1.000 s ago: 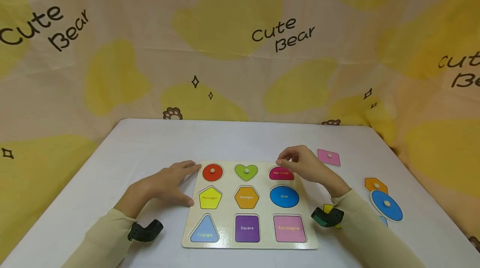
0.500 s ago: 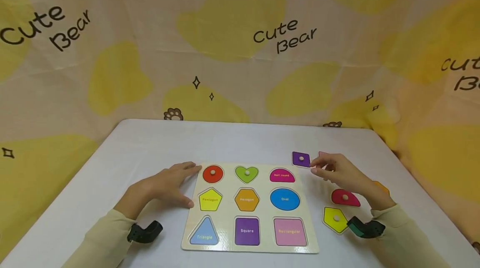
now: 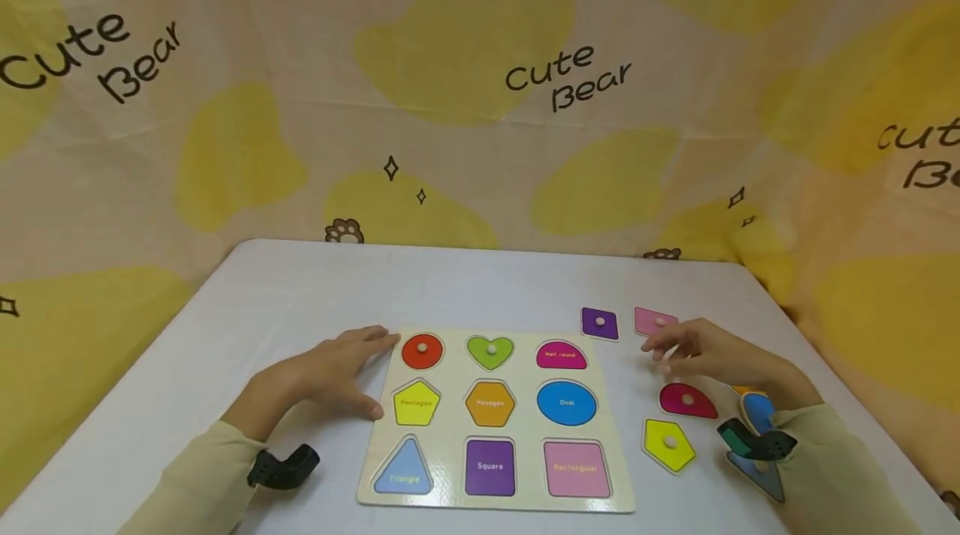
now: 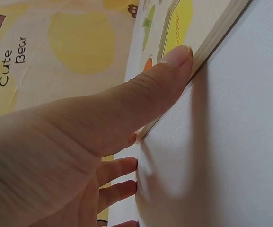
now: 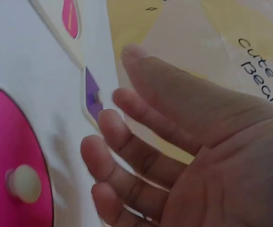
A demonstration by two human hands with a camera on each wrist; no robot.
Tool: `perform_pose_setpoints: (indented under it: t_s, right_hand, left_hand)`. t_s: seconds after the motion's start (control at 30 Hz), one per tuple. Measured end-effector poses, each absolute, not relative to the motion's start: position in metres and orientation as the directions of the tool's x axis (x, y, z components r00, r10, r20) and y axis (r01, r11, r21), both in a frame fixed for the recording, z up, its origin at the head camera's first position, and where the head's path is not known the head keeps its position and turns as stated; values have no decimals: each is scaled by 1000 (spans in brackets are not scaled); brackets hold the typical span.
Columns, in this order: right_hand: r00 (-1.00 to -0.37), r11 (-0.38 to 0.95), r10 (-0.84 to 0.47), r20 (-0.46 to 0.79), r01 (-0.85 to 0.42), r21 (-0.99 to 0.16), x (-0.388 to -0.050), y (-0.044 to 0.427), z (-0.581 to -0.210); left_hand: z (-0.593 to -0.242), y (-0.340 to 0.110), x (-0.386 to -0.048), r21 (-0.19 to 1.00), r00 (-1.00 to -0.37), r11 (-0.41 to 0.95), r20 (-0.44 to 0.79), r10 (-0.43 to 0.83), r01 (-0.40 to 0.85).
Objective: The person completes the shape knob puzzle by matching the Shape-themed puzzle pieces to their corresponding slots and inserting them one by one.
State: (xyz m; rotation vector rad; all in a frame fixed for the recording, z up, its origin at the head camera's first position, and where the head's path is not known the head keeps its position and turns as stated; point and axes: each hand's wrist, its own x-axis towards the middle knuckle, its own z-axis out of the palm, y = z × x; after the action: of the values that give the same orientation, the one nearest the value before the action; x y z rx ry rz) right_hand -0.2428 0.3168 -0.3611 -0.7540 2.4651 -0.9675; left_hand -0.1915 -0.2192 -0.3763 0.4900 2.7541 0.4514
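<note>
A wooden shape-puzzle board (image 3: 450, 427) lies on the white table. Its red circle (image 3: 422, 351) and green heart (image 3: 491, 352) pieces sit in their slots, knobs up. My left hand (image 3: 326, 375) rests at the board's left edge; in the left wrist view the thumb (image 4: 150, 85) touches that edge and the fingers are spread. Right of the board my right hand (image 3: 705, 352) hovers with loosely bent fingers and nothing held. The pink rectangle piece (image 3: 651, 320) lies just beyond its fingertips, and the magenta half-round piece (image 5: 15, 156) lies below the hand.
A purple square piece (image 3: 599, 322) lies beyond the board's far right corner. The yellow pentagon (image 3: 669, 444) lies right of the board. A blue oval (image 3: 759, 412), an orange piece (image 3: 742, 390) and a blue triangle (image 3: 761, 478) are partly hidden by the right arm. A printed cloth hangs behind.
My right hand has moved right, away from the board's top right corner. The purple square piece and half-round piece have come into view. My left hand stays at the board.
</note>
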Motion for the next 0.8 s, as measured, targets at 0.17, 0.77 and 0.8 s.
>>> perform_pose_setpoints:
  t_s: [0.17,0.77,0.8]
  right_hand:
    - [-772,638,-593,-229,-276,-719,-244,322,-366]
    - [-768,602,-607,-204,-277,-749,-243,334,-373]
    - [-773,610,-597,-213,-266,-746,-242,335,-373]
  left_hand:
    - [-376,-221,-191,352,-895,892,-238,378,283]
    - [-380,-221,-193,339,-897,904,-261,356,260]
    - [-380,-222,-192,341,-898,904,-261,354,257]
